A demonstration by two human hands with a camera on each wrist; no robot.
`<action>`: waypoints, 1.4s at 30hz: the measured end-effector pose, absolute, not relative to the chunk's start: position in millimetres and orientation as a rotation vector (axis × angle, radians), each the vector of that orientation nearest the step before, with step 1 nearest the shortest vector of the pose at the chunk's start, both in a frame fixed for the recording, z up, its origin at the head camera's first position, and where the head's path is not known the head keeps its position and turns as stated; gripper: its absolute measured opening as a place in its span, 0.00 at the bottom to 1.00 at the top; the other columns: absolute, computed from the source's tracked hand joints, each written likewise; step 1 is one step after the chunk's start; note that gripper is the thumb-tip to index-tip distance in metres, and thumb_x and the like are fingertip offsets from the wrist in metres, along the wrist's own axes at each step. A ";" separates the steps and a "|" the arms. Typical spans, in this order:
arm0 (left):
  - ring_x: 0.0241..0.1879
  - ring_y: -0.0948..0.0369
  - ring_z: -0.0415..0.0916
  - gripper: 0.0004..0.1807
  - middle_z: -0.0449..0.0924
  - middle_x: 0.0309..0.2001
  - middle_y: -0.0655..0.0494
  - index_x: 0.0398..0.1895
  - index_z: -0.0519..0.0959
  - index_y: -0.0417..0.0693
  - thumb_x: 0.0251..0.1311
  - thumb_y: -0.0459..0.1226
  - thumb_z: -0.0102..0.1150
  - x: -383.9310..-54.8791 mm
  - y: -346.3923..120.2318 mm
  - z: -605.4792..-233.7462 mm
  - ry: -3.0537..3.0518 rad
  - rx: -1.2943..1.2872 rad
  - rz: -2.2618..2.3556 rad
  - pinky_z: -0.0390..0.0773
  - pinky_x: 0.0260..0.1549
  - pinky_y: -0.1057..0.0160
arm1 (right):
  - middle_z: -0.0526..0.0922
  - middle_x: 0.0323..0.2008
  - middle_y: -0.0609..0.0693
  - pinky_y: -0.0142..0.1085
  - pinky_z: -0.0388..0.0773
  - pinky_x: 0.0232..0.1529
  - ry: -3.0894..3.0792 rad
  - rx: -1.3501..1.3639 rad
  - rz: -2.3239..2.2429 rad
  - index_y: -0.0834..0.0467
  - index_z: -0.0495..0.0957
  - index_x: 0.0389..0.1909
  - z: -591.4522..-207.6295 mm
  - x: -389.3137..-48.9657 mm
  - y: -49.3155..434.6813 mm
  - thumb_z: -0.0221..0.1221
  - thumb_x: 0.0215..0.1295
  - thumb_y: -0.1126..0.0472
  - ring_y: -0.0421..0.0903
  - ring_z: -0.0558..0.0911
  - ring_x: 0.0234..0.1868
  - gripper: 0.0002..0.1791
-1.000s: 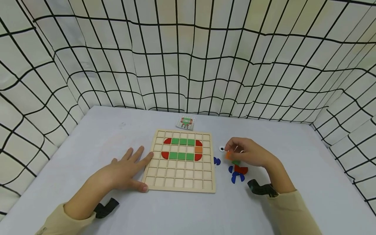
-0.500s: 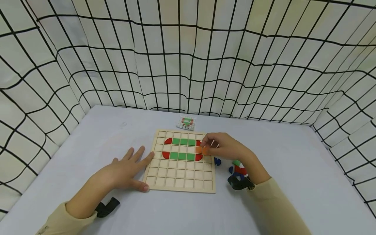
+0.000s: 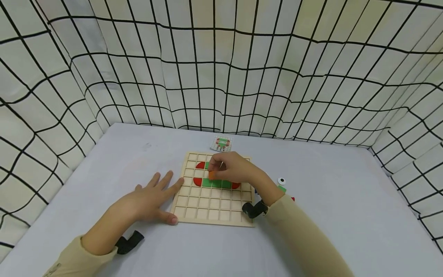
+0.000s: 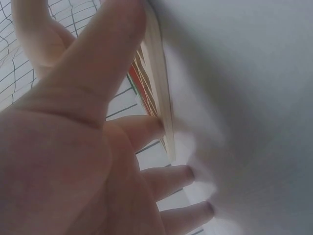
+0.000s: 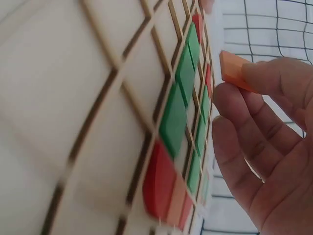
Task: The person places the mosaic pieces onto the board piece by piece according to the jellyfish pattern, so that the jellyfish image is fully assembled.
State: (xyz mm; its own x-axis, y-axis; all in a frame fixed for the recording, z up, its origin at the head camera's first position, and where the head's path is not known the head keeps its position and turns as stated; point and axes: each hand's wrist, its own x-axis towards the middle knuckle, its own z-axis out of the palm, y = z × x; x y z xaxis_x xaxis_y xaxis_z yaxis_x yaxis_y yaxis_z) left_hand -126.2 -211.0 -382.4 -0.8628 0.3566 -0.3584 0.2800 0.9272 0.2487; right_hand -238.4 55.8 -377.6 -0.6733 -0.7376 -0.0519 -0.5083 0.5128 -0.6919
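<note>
A wooden grid board [image 3: 207,213] lies on the table, with green square tiles [image 3: 216,184] and red rounded corner tiles [image 3: 197,181] set in its cells. Between thumb and fingers my right hand [image 3: 233,166] pinches an orange square tile [image 5: 234,70], held over the board's upper left part. That hand covers part of the upper green row in the head view. With fingers spread, my left hand [image 3: 149,202] rests at the board's left edge, thumb and index finger touching it. The left wrist view shows the thumb [image 4: 93,54] against the board's side [image 4: 159,73].
Behind the board lies a small pattern card [image 3: 221,143]. Right of it are a white eye piece [image 3: 282,181] and a green piece [image 3: 282,189], with other pieces mostly hidden by the right forearm. A black grid net [image 3: 214,77] over white cloth encloses the table.
My right hand has carried the orange tile leftward, from the loose pieces at the right to above the board's upper left part. The left hand stays at the board's edge.
</note>
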 end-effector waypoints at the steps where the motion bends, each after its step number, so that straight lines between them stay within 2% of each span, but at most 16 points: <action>1: 0.74 0.27 0.38 0.63 0.42 0.79 0.34 0.80 0.52 0.56 0.42 0.69 0.66 -126.3 -211.1 -382.4 2.683 0.468 0.260 0.51 0.53 0.16 | 0.82 0.36 0.42 0.34 0.79 0.43 2.421 -1.035 -0.947 0.51 0.80 0.41 -378.5 -239.7 51.1 0.64 0.66 0.60 0.42 0.80 0.38 0.05; 7: 0.74 0.27 0.38 0.62 0.42 0.79 0.34 0.80 0.52 0.55 0.43 0.69 0.67 -125.3 -210.6 -381.5 2.682 0.469 0.274 0.51 0.53 0.16 | 0.81 0.35 0.43 0.32 0.79 0.42 2.424 -0.971 -0.971 0.51 0.80 0.41 -383.8 -245.0 28.8 0.64 0.66 0.61 0.41 0.81 0.39 0.05; 14: 0.74 0.27 0.38 0.62 0.42 0.79 0.34 0.80 0.52 0.55 0.44 0.68 0.67 -125.2 -210.3 -380.6 2.685 0.474 0.271 0.51 0.53 0.16 | 0.82 0.34 0.43 0.33 0.77 0.37 2.471 -0.900 -0.957 0.52 0.81 0.40 -386.2 -246.2 15.6 0.65 0.64 0.63 0.42 0.78 0.37 0.06; 22: 0.74 0.27 0.39 0.61 0.42 0.79 0.34 0.80 0.52 0.54 0.45 0.68 0.67 -124.7 -210.2 -379.3 2.688 0.481 0.270 0.52 0.53 0.16 | 0.83 0.33 0.42 0.32 0.76 0.38 2.549 -0.905 -0.882 0.53 0.83 0.38 -387.9 -246.2 5.6 0.64 0.65 0.64 0.42 0.78 0.36 0.04; 31: 0.74 0.27 0.39 0.61 0.42 0.79 0.34 0.80 0.53 0.54 0.45 0.68 0.66 -124.1 -209.4 -379.6 2.689 0.493 0.281 0.52 0.53 0.16 | 0.81 0.29 0.43 0.32 0.74 0.35 2.602 -0.853 -0.763 0.51 0.83 0.37 -388.9 -245.5 0.4 0.64 0.65 0.62 0.41 0.76 0.32 0.03; 42: 0.74 0.27 0.39 0.62 0.42 0.78 0.34 0.80 0.52 0.54 0.44 0.69 0.66 -124.3 -208.8 -380.0 2.689 0.491 0.280 0.52 0.52 0.16 | 0.80 0.30 0.43 0.33 0.75 0.34 2.609 -0.835 -0.789 0.50 0.83 0.40 -383.3 -241.7 10.1 0.65 0.65 0.58 0.42 0.77 0.32 0.04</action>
State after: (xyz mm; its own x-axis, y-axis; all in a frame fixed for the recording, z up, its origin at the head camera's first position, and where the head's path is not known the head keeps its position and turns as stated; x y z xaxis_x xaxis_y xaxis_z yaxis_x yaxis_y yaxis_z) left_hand -124.3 -208.8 -380.0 -0.8622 0.3754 -0.3400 0.2972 0.9186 0.2605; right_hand -241.7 10.1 -383.3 -0.7898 -0.6045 -0.1041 -0.4455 0.6820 -0.5800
